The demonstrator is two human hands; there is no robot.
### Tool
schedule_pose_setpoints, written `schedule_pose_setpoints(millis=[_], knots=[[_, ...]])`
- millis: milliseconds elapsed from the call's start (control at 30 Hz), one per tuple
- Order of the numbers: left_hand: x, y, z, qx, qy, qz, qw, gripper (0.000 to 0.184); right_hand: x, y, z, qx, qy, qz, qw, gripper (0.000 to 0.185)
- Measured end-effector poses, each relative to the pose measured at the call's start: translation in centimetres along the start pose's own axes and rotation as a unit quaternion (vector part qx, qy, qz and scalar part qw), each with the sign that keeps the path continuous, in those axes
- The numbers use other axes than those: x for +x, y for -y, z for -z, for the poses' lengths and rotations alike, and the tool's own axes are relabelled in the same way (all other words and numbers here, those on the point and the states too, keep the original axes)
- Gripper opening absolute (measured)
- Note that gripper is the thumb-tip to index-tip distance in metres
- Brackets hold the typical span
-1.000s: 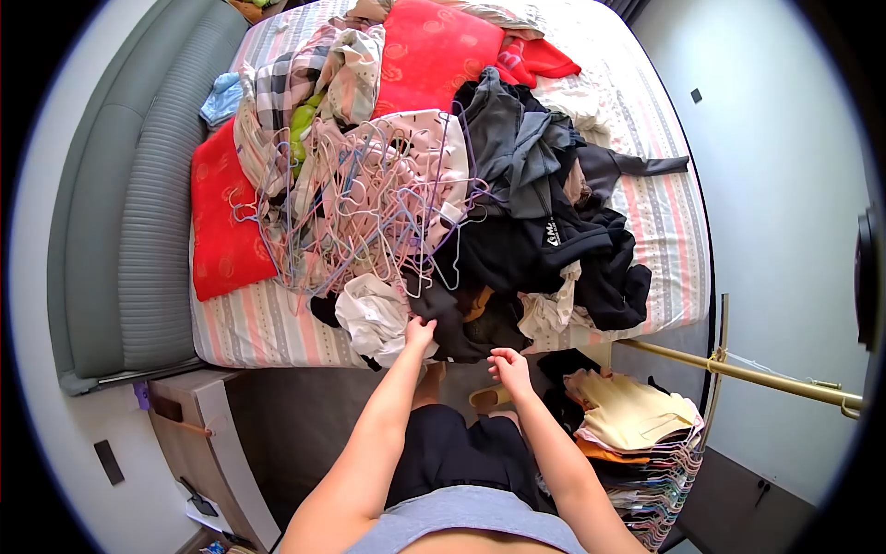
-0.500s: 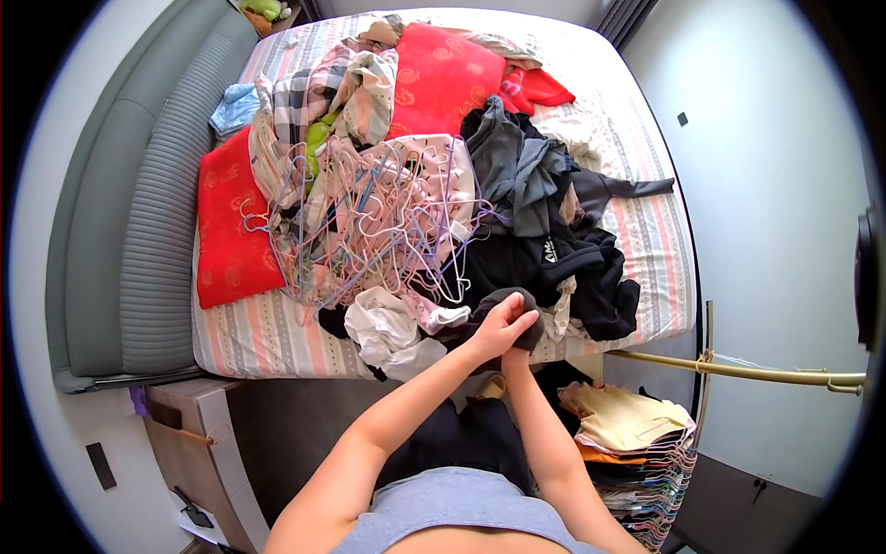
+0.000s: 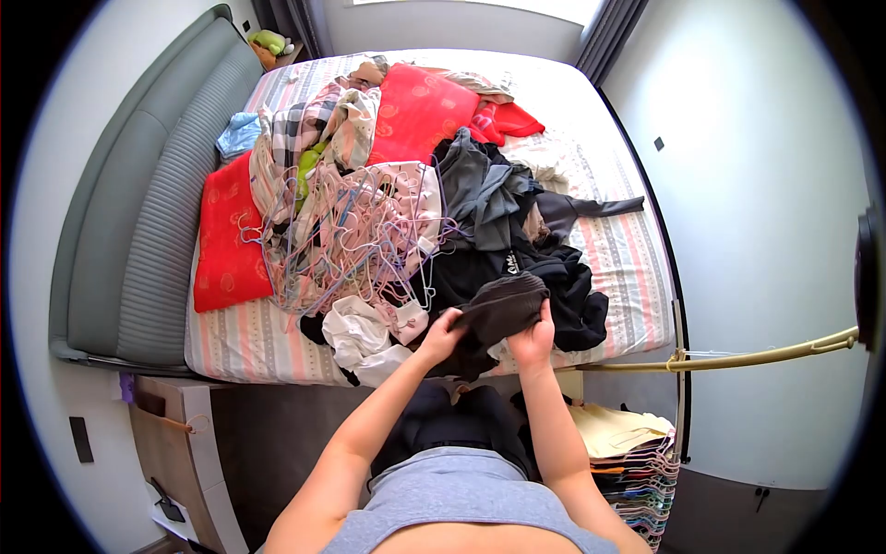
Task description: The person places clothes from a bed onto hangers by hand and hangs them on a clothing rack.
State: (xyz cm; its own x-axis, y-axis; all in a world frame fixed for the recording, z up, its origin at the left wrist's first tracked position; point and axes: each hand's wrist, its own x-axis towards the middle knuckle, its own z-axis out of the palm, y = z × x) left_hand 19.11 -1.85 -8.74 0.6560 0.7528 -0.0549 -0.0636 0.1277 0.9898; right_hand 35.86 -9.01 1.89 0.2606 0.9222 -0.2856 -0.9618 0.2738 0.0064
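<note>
Between my two hands a dark ribbed garment (image 3: 501, 309) is spread above the near edge of the bed; I cannot tell its exact kind. My left hand (image 3: 441, 338) pinches its left side, and my right hand (image 3: 533, 338) grips the right side, thumb along the cloth. Just left of my left hand lies a white garment (image 3: 355, 334) in a crumpled heap. Beyond the held cloth are black clothes (image 3: 568, 291) and a grey garment (image 3: 484, 198). A tangle of pink and purple hangers (image 3: 360, 231) covers the middle left of the pile.
Red pillows (image 3: 231, 240) lie on the striped bed sheet (image 3: 628, 277), beside a padded grey headboard (image 3: 171, 203). A gold rail (image 3: 757, 355) juts out at right. Below it is a stack of clothes on hangers (image 3: 628, 443). A bedside cabinet (image 3: 175, 434) stands lower left.
My hands were close together on the bunched dark garment; now they are apart, with the cloth opened out between them. The head view has tilted up, bringing the window edge into sight.
</note>
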Motion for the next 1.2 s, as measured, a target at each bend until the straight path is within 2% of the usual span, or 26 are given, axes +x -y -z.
schedule_pose_setpoints(millis=[67, 100, 167, 233, 300, 367, 400, 433, 500, 567, 600, 633, 667, 700, 733, 800, 833, 867, 933, 967, 1033, 1133, 1200], knots=[[0.3, -2.7, -1.3, -0.177, -0.129, 0.031, 0.975, 0.018, -0.4, 1.3, -1.2, -0.011, -0.009, 0.033, 0.999, 0.049], [0.2, -4.7, -1.9, -0.245, -0.213, 0.034, 0.945, 0.016, -0.6, 2.2, -0.9, -0.089, -0.06, 0.056, 0.993, 0.048], [0.8, -6.8, -1.4, -0.347, -0.275, 0.037, 0.896, 0.007, -0.5, 4.3, 0.9, -0.242, -0.157, 0.101, 0.952, 0.047], [1.2, -5.4, 0.2, -0.169, -0.303, -0.085, 0.934, 0.007, -0.4, 6.2, 3.8, -0.46, -0.242, 0.105, 0.848, 0.039], [-0.2, -8.2, -0.1, 0.018, -0.327, -0.142, 0.934, 0.006, -1.1, 7.1, 6.1, -0.673, -0.211, 0.074, 0.705, 0.029], [-2.1, -10.9, -0.7, 0.193, -0.333, -0.2, 0.901, 0.008, -0.7, 8.3, 10.2, -0.837, -0.179, 0.073, 0.511, 0.023], [-2.5, -10.8, -0.7, 0.278, -0.346, -0.248, 0.861, 0.014, -2.1, 7.2, 8.3, -0.857, -0.16, 0.081, 0.483, 0.028], [-3.5, -11.5, -0.9, 0.377, -0.366, -0.249, 0.813, 0.016, -2.3, 6.8, 8.9, -0.901, -0.133, 0.125, 0.394, 0.03], [-5.3, -11.0, -0.7, 0.441, -0.408, -0.188, 0.777, 0.015, -2.6, 5.1, 9.5, -0.92, -0.166, 0.169, 0.311, 0.03], [-6.7, -8.7, 1.0, 0.36, -0.443, -0.128, 0.811, 0.013, -2.7, 3.7, 9.7, -0.901, -0.049, 0.378, 0.209, 0.026], [-7.5, -8.5, 1.9, 0.315, -0.444, -0.066, 0.836, 0.013, -3.2, 2.9, 8.2, -0.904, -0.005, 0.383, 0.191, 0.023], [-8.1, -7.2, 3.8, 0.331, -0.428, -0.052, 0.84, 0.01, -2.8, 2.3, 8.5, -0.902, 0.027, 0.339, 0.266, 0.022], [-8.9, -5.7, 5.4, 0.182, -0.42, 0.027, 0.889, 0.009, -2.3, 1.7, 9.2, -0.893, 0.058, 0.29, 0.338, 0.021], [-9.6, -5.4, 6.6, 0.025, -0.399, 0.103, 0.911, 0.008, -1.7, 0.9, 9.9, -0.877, 0.088, 0.237, 0.407, 0.02], [-10.4, -5.4, 8.0, -0.075, -0.373, 0.134, 0.915, 0.01, -0.8, -0.8, 10.7, -0.801, 0.093, 0.222, 0.548, 0.02], [-11.7, -6.4, 10.1, -0.283, -0.337, 0.149, 0.885, 0.012, 0.0, -2.2, 11.5, -0.777, 0.005, 0.065, 0.626, 0.021], [-12.2, -7.6, 11.1, -0.36, -0.315, 0.153, 0.865, 0.013, 0.5, -3.0, 11.7, -0.754, -0.041, -0.013, 0.656, 0.022], [-12.6, -8.1, 12.4, -0.389, -0.311, 0.158, 0.852, 0.014, 1.1, -4.3, 12.3, -0.728, -0.059, -0.006, 0.684, 0.023], [-13.0, -9.2, 15.1, -0.446, -0.302, 0.17, 0.825, 0.017, 2.5, -6.6, 13.1, -0.715, -0.093, 0.013, 0.693, 0.023], [-12.9, -9.8, 16.4, -0.456, -0.301, 0.166, 0.821, 0.025, 3.1, -7.8, 13.4, -0.708, -0.111, 0.024, 0.697, 0.023], [-12.5, -10.2, 19.4, -0.447, -0.315, 0.106, 0.83, 0.026, 3.9, -10.8, 11.5, -0.688, -0.126, 0.05, 0.713, 0.025], [-11.3, -11.9, 22.9, -0.429, -0.313, 0.069, 0.844, 0.025, 6.0, -14.5, 11.1, -0.682, -0.123, 0.102, 0.713, 0.027], [-10.2, -11.1, 25.6, -0.396, -0.293, 0.067, 0.868, 0.023, 7.5, -16.7, 10.6, -0.654, -0.163, 0.122, 0.729, 0.028]])
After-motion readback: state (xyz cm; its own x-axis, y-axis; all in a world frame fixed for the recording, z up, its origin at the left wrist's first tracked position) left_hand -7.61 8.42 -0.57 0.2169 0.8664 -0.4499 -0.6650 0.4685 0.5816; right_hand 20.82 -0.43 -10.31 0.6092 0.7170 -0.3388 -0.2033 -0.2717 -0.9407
